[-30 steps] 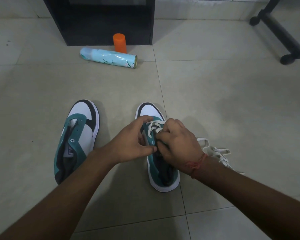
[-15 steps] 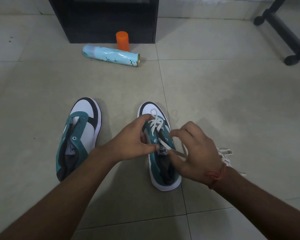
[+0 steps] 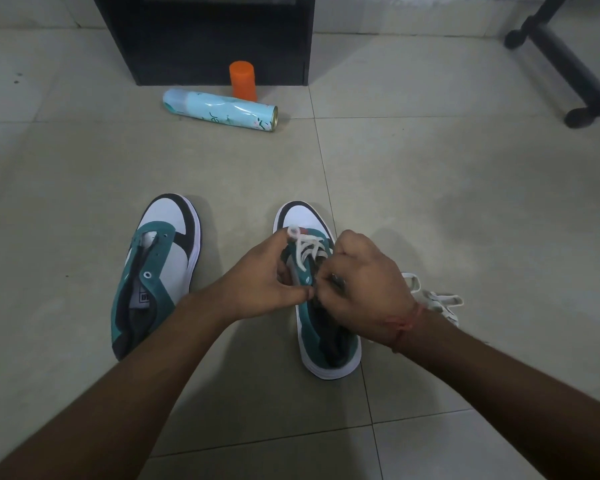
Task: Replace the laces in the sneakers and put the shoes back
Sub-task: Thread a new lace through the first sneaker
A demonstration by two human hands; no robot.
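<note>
I have both hands on the right sneaker [image 3: 326, 327], mid-floor: left hand [image 3: 260, 282] clamped on its side, right hand [image 3: 361, 289] pinching the lace [image 3: 307, 249] near an eyelet. A snagged loose tail could pull it out.

Right sneaker's [image 3: 326, 344] middle eyelets behind both hands; black cabinet [image 3: 205, 36] cut by top edge.

A room in a home, by the look of it: a pale tiled floor [image 3: 430, 174] with grout lines, a black cabinet [image 3: 208, 36] against the wall, a spray can [image 3: 219, 111] lying beside an orange cap [image 3: 242, 79], and a black wheeled furniture leg [image 3: 568, 64].
</note>
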